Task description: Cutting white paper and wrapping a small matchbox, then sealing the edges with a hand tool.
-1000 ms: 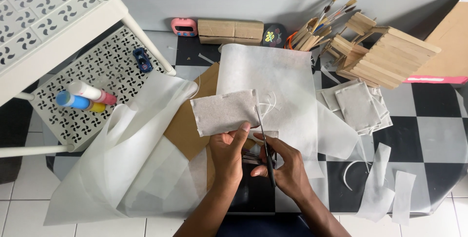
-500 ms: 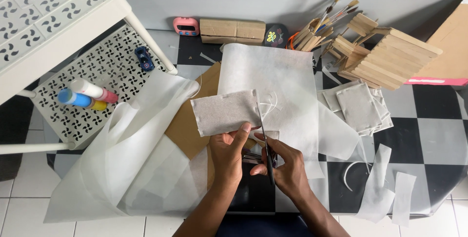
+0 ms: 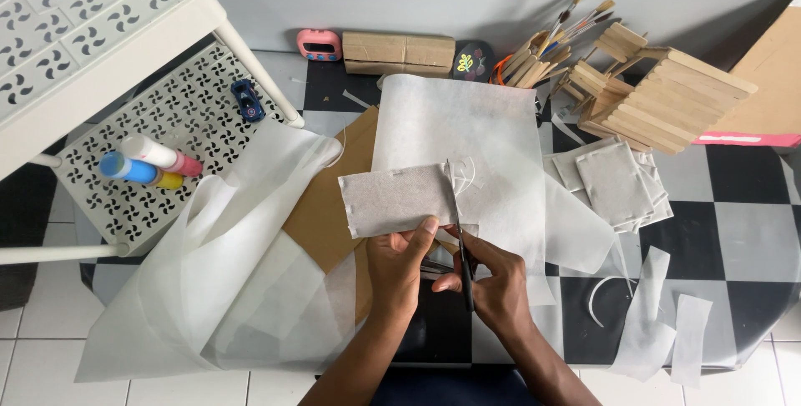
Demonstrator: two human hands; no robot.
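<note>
My left hand (image 3: pixel 400 264) pinches the lower edge of a grey-white rectangular fabric piece (image 3: pixel 392 199), holding it up over the table. Loose white threads (image 3: pixel 463 174) hang from the piece's right edge. My right hand (image 3: pixel 492 277) grips a pair of scissors (image 3: pixel 464 247), whose blades point up along that right edge, right at the threads. Beneath both hands lie a large white sheet (image 3: pixel 467 131) and a brown cardboard sheet (image 3: pixel 329 206).
Translucent white sheets (image 3: pixel 217 289) spread at the left. Stacked fabric squares (image 3: pixel 613 185) and cut strips (image 3: pixel 667 322) lie right. A popsicle-stick structure (image 3: pixel 659 97), brushes (image 3: pixel 551 43), cardboard box (image 3: pixel 399 53) and pink timer (image 3: pixel 319 44) line the back. A white perforated rack (image 3: pixel 167 122) holds markers.
The scissors have edged slightly upward along the piece's right edge; both hands otherwise stay in place.
</note>
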